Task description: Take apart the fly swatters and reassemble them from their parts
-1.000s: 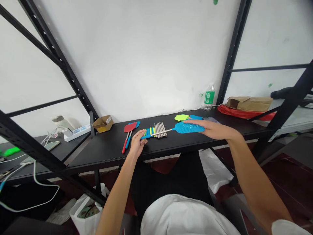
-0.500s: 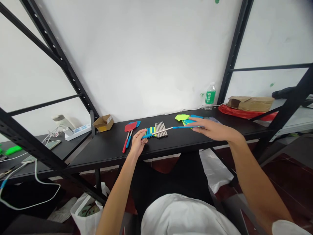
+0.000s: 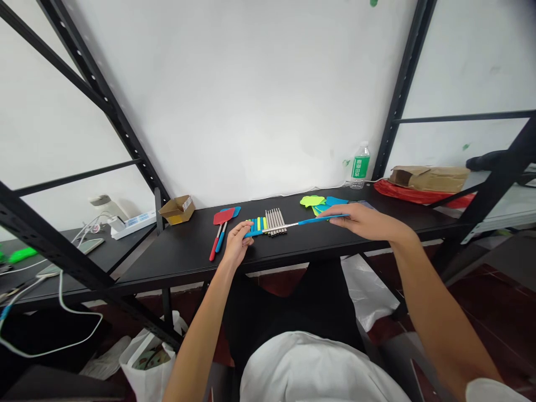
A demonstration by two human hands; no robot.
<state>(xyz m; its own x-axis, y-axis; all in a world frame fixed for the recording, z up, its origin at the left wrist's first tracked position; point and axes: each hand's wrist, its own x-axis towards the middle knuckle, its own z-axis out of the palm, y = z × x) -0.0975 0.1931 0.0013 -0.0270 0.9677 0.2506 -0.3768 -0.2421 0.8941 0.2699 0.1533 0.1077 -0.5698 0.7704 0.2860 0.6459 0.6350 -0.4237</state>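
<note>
I hold a blue fly swatter (image 3: 293, 224) across the black table (image 3: 184, 254). My left hand (image 3: 237, 244) pinches its blue handle end near a row of blue and green handles (image 3: 257, 223) and metal rods (image 3: 274, 221). My right hand (image 3: 362, 219) grips the blue mesh head, which is turned edge-on. Behind it lie loose green and blue swatter heads (image 3: 320, 202).
A red swatter and a blue one (image 3: 221, 224) lie left of the handles. A small cardboard box (image 3: 177, 210) stands at the back left, a green-labelled bottle (image 3: 359, 165) at the back right. Black rack posts (image 3: 400, 95) frame the table. A paper bag on red plastic (image 3: 427, 180) lies right.
The blue swatter head has turned from flat to edge-on between my hands. My left hand has shifted slightly to the right along the handle.
</note>
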